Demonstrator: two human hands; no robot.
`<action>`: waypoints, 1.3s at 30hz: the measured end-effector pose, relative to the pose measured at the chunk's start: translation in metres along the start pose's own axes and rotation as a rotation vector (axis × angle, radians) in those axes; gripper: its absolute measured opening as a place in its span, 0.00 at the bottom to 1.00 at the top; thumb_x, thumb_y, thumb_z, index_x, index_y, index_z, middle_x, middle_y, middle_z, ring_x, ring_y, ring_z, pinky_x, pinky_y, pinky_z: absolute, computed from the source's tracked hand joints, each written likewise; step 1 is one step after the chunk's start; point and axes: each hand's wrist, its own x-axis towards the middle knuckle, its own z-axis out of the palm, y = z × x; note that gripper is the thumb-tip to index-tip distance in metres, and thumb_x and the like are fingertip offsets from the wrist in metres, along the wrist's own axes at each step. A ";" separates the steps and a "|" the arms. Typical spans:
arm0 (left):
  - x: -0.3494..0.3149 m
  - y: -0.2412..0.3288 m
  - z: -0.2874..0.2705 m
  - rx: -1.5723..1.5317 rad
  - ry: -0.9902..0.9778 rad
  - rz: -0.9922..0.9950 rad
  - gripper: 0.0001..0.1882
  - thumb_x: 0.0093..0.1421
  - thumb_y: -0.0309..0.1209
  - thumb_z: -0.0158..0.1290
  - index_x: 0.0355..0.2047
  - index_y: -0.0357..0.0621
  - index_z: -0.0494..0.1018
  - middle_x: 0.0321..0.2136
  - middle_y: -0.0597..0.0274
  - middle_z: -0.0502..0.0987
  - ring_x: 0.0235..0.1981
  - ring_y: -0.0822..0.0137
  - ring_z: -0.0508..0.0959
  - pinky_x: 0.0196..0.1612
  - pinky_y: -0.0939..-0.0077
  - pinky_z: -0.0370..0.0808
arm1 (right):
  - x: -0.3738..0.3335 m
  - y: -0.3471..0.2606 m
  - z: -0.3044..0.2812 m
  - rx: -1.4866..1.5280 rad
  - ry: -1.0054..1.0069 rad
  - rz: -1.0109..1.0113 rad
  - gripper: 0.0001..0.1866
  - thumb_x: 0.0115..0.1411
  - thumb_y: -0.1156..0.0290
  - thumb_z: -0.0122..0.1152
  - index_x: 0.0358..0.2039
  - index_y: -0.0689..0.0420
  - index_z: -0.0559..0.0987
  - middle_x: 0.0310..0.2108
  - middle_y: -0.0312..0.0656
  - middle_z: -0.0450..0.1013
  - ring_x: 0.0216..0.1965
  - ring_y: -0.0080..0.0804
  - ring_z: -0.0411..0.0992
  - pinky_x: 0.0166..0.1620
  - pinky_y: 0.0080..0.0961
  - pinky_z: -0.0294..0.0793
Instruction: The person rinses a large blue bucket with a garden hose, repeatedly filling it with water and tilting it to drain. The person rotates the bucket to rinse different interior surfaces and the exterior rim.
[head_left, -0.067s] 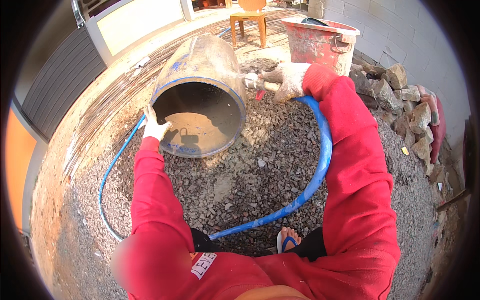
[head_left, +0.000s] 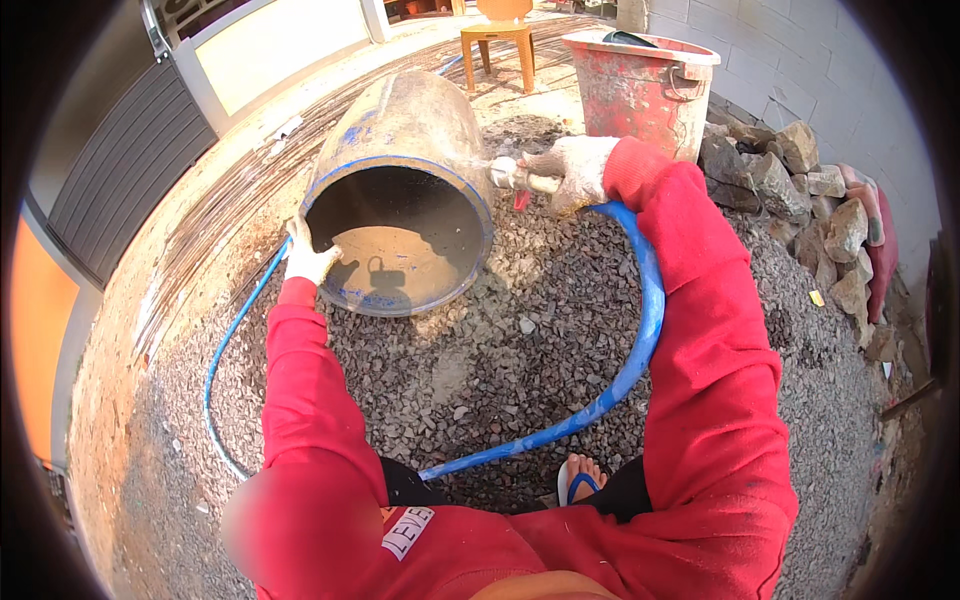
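A dirt-caked blue barrel lies on its side with its mouth toward me, and its inside wall is coated in grey-brown grime. My left hand, in a pale glove, grips the left side of its rim, thumb inside the mouth. To the right of the barrel, my gloved right hand is closed on a hose nozzle pointed left at the barrel's outer wall. A fine whitish spray shows between the nozzle and the wall. From the right hand a thick blue hose curves down toward my legs.
Gravel covers the ground. Behind the nozzle stands a stained red tub, with a yellow-brown chair farther back. Rough stones are piled by the block wall at right. Thin rods lie left of the barrel. A thinner blue hose runs at left.
The view has shifted very slightly. Both hands keep their holds, and the barrel stays in place.
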 end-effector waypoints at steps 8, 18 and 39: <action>-0.041 0.060 -0.095 0.238 -0.037 0.297 0.53 0.49 0.40 0.65 0.71 0.52 0.48 0.69 0.43 0.52 0.71 0.46 0.50 0.69 0.58 0.53 | -0.027 0.068 0.065 0.087 0.073 0.022 0.39 0.43 0.61 0.66 0.59 0.54 0.70 0.38 0.57 0.76 0.42 0.54 0.74 0.45 0.37 0.72; -0.201 0.104 -0.116 0.481 -0.793 -0.209 0.41 0.55 0.33 0.58 0.69 0.48 0.55 0.61 0.46 0.68 0.64 0.53 0.66 0.64 0.68 0.61 | -0.032 0.087 0.077 0.074 0.243 0.063 0.43 0.44 0.66 0.64 0.65 0.49 0.64 0.34 0.56 0.75 0.37 0.53 0.75 0.40 0.38 0.73; -0.208 0.126 -0.117 0.332 -0.771 -0.036 0.41 0.55 0.40 0.59 0.67 0.46 0.58 0.54 0.39 0.73 0.58 0.49 0.73 0.60 0.66 0.67 | -0.041 0.047 0.080 0.086 0.246 0.040 0.40 0.45 0.63 0.65 0.62 0.50 0.68 0.37 0.56 0.76 0.41 0.52 0.75 0.43 0.37 0.74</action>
